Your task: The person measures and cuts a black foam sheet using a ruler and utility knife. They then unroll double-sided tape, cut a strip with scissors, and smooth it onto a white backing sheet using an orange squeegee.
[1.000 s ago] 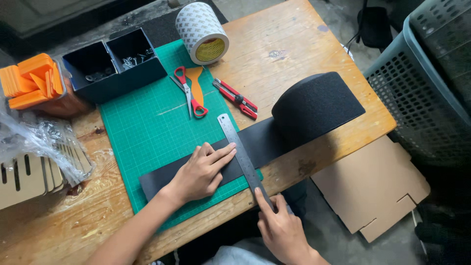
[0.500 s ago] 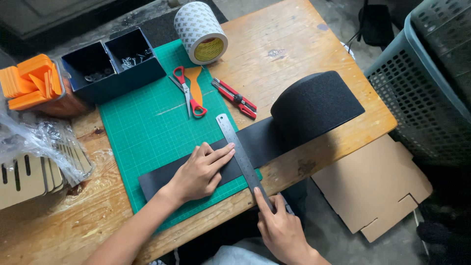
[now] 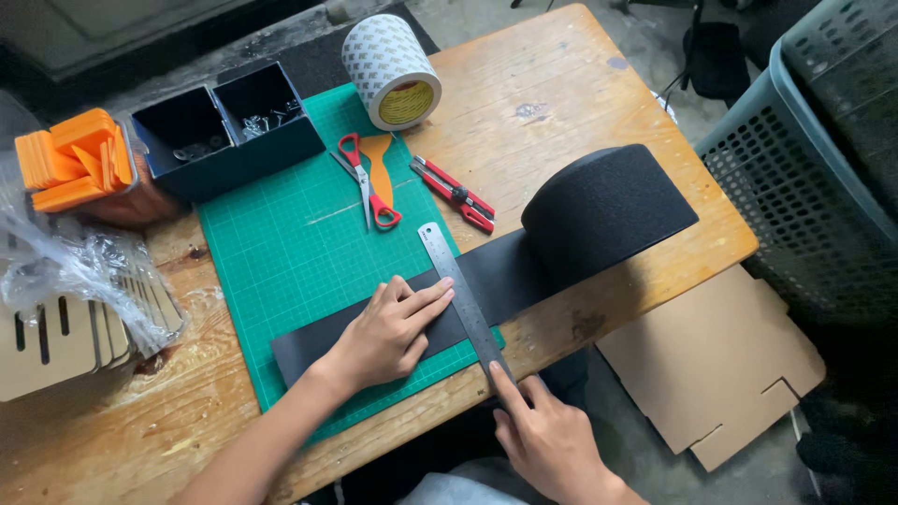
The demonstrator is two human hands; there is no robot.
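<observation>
Left hand [image 3: 388, 332]: pressed flat, fingers spread, on the black fabric strip [image 3: 318, 344], gripping nothing.
Right hand [image 3: 552, 440]: index fingertip on the near end of the steel ruler [image 3: 465, 299], not closed around it.
Ruler: laid across the strip on the green cutting mat [image 3: 281, 243].
Strip: unrolled from the black fabric roll [image 3: 603, 206].
Nearby: red scissors [image 3: 368, 178], red utility knife [image 3: 454, 194], tape roll [image 3: 391, 70].

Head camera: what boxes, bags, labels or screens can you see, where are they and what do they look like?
Plastic bag: left table edge, clear, crinkled.
Divided box: behind green mat, dark blue, two compartments.
Tape roll: far mat corner, white patterned wrap, yellow core label.
Screens: none.
</observation>
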